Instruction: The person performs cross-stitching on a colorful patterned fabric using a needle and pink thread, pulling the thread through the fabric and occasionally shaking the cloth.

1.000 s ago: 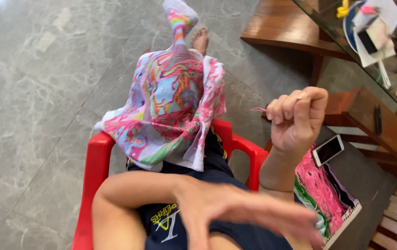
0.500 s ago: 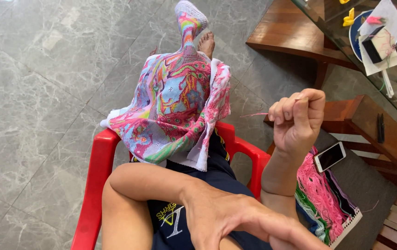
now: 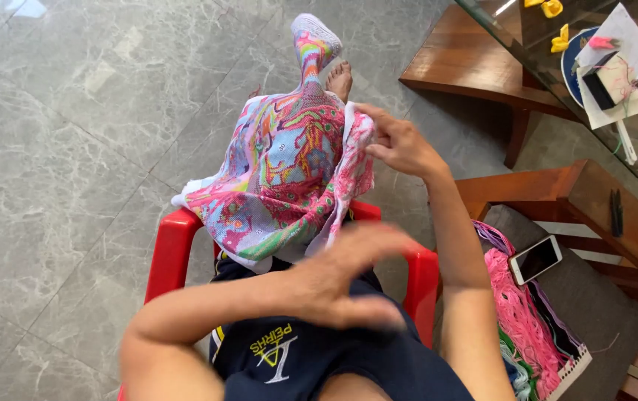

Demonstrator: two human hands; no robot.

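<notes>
There is one camera, worn on the person's head. It looks almost straight down, from close up, over the lap and the red chair (image 3: pixel 166 256). The cloth (image 3: pixel 282 174) sits in the middle, with the grey floor (image 3: pixel 73 111) beyond it. The glass table (image 3: pixel 556 82) is cut off at the top right corner.

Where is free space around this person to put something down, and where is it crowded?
Free: the grey floor left of the red chair, and the grey mat beyond the phone. Crowded: the lap under the embroidered cloth, the glass table, the thread bundle.
</notes>
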